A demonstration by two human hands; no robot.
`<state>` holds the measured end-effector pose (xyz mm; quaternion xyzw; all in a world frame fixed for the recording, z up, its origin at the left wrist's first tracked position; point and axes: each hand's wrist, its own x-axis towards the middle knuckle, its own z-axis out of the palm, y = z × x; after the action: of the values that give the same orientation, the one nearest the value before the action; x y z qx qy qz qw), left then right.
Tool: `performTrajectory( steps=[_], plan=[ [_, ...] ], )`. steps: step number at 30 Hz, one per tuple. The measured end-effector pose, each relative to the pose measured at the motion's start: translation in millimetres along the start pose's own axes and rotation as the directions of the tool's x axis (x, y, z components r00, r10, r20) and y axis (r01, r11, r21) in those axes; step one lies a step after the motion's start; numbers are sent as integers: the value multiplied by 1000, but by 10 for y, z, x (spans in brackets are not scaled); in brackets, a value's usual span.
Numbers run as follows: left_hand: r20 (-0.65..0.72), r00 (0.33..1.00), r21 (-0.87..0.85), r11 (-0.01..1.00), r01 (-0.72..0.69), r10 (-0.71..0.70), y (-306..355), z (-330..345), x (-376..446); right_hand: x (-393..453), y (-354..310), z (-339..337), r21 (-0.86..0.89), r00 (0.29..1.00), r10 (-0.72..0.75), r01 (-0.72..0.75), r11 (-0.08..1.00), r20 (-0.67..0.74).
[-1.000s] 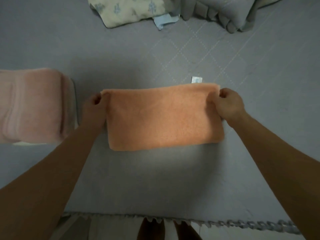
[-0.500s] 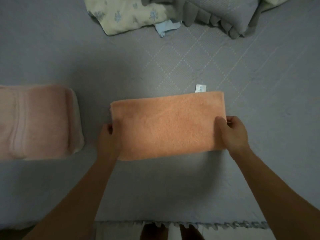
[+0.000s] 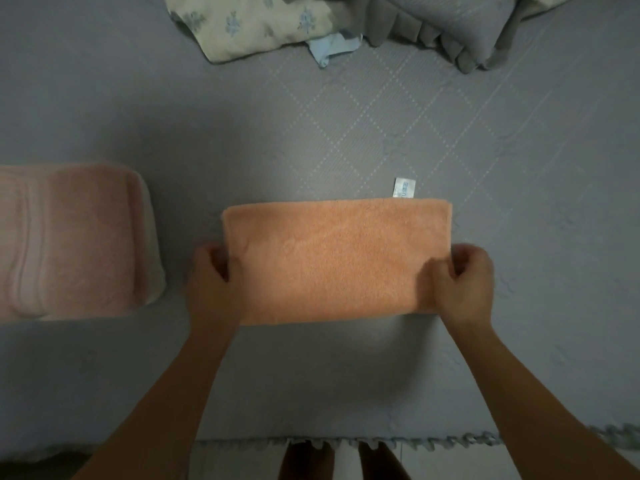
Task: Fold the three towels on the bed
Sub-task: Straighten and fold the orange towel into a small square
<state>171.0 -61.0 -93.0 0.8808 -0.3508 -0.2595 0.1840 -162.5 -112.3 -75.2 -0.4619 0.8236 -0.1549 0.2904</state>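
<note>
While both hands sit at its short ends, the orange towel (image 3: 337,261) lies flat at the centre of the frame on the grey bedspread (image 3: 450,133), already folded into a long, thick rectangle with its white label (image 3: 404,188) poking out past the far edge. It looks soft and plush, light, with no stiffness of its own, so I'd expect it to sag and slide apart if lifted by one corner. The sensible grip is just where the hands are: at the two ends, pinching through all the layers so the stack moves as one.

Left hand (image 3: 213,285) now, at the left end near the lower corner: thumb lying on top of the pile, the other fingers curled under the edge, a closed pinch on the towel. Right hand (image 3: 465,282) mirrors it at the right end, fingers bent in tight and thumb over the cloth, gripping the edge. How deep the fingers reach underneath I cannot tell.

Over at the left edge of the frame, a pink towel (image 3: 69,240) sits folded in a neat block, well apart from the orange one. Up top, a floral cloth (image 3: 249,22) and a grey ruffled pillow (image 3: 460,26) lie bunched together.
</note>
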Motion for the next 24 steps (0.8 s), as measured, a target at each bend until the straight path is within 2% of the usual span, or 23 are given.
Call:
performTrajectory(
  steps=[2,4,6,7,8,10,13,14,18,21,23,24],
  plan=[
    [-52,976,23,977,-210,211,168,43,-9,-51,-280,96,-156,945,-326,319,935,-25],
    [9,885,119,878,-463,465,356,168,-31,-153,-579,329,-188,818,-554,575,796,156],
    [188,753,188,730,-657,630,535,376,-63,-306,-802,653,-187,677,-647,727,661,351],
    [270,723,172,706,-686,636,588,483,-70,-364,-849,813,-198,628,-663,769,607,408],
    [325,722,157,717,-679,612,600,569,-47,-384,-851,946,-228,610,-659,785,576,440],
    [358,745,261,706,-658,562,502,676,64,-292,-739,1082,-337,644,-612,763,551,458],
    [368,706,445,552,-705,605,226,669,252,-17,-388,991,-453,720,-574,692,562,390],
    [353,707,472,536,-700,613,134,646,314,73,-252,906,-483,758,-546,650,587,356],
    [300,817,566,597,-569,493,-102,404,423,315,261,381,-566,902,-352,432,702,252],
    [345,831,550,623,-556,437,4,214,433,309,452,1,-525,953,-200,292,800,225],
    [329,841,505,673,-541,429,255,178,451,190,463,-137,-380,969,-178,232,895,174],
    [310,851,461,716,-524,424,404,183,467,82,437,-162,-268,986,-137,157,950,94]
  ],
)
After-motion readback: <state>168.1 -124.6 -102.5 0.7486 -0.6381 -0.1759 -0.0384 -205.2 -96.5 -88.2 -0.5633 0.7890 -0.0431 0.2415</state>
